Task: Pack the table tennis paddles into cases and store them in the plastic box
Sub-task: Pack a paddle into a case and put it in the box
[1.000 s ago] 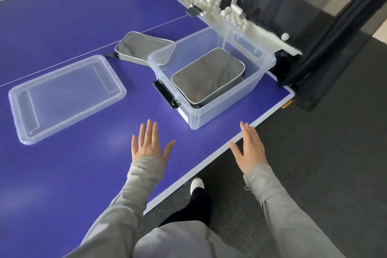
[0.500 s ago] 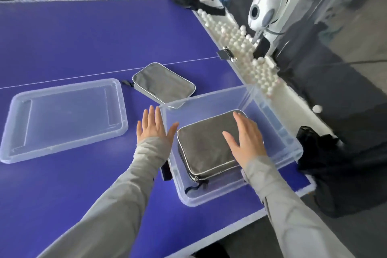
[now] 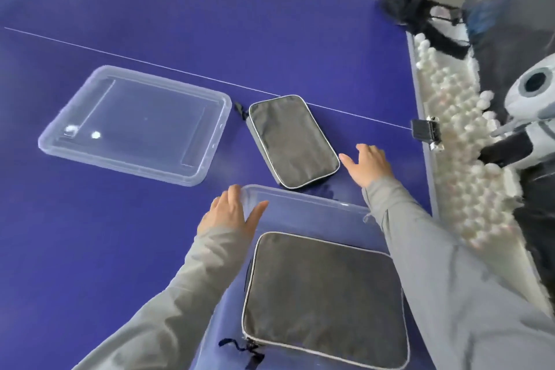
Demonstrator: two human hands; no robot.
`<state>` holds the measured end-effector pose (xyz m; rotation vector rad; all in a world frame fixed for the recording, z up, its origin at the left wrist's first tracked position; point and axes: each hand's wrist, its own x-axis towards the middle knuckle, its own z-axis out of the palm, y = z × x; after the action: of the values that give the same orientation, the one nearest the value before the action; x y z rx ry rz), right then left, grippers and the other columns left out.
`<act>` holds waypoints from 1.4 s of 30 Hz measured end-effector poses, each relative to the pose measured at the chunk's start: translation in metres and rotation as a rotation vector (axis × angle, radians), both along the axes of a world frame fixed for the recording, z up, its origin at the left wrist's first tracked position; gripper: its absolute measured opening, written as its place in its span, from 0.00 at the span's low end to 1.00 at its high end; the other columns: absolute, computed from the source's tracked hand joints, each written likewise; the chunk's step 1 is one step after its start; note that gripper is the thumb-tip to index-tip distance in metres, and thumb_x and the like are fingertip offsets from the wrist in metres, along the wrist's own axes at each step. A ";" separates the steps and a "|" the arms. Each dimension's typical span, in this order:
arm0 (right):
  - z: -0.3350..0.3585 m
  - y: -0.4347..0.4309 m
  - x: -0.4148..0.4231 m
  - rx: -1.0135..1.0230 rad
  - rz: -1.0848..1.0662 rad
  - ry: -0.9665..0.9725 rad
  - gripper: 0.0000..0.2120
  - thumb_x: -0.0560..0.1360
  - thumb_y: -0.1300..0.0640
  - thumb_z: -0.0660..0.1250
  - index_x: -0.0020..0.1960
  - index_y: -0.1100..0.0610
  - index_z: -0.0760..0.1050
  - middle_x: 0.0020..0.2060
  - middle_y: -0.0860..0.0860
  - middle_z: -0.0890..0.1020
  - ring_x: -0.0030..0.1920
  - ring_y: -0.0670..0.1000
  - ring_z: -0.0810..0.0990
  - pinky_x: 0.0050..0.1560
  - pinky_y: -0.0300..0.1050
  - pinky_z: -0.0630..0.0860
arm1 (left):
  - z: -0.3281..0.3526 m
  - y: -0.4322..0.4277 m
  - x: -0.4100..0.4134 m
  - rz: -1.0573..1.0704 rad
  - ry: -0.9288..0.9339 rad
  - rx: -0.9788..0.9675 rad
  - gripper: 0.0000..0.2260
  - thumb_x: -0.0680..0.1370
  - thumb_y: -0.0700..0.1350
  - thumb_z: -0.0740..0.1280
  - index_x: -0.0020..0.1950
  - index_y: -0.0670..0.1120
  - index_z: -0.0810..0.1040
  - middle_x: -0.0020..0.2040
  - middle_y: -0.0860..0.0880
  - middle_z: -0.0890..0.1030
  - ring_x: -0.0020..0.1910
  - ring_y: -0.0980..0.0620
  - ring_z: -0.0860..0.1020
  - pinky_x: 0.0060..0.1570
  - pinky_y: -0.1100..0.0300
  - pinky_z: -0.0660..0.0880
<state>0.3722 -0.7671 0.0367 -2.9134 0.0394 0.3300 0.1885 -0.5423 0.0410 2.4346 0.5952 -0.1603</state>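
Observation:
A clear plastic box (image 3: pixel 303 204) stands in front of me on the blue table. One grey zipped paddle case (image 3: pixel 324 300) lies flat inside it. A second grey case (image 3: pixel 292 141) lies on the table just beyond the box. My left hand (image 3: pixel 229 215) hovers with fingers straight over the box's far left corner. My right hand (image 3: pixel 368 164) is open, fingers spread, just right of the second case, its thumb close to the case's edge. No paddle is visible.
The clear box lid (image 3: pixel 135 125) lies flat at the left. Along the table's right edge runs a tray heaped with several white balls (image 3: pixel 462 144), with a black net clamp (image 3: pixel 425 131) and a white ball machine (image 3: pixel 534 93) beside it.
Both hands moved forward past the box. The right hand went from above the case in the box to beside the second case. My view tipped further down over the table.

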 end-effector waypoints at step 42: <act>0.056 0.274 -0.223 1.200 -0.058 -0.135 0.11 0.75 0.55 0.68 0.50 0.47 0.66 0.39 0.39 0.79 0.38 0.37 0.76 0.39 0.26 0.70 | 0.064 0.272 -0.055 0.441 -0.571 -1.034 0.12 0.70 0.60 0.70 0.50 0.56 0.80 0.45 0.53 0.84 0.41 0.53 0.82 0.39 0.56 0.80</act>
<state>0.1492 -0.4929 0.0929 -1.7301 -0.0725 0.0772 0.1338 -0.2700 0.1046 1.2245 0.5644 0.3297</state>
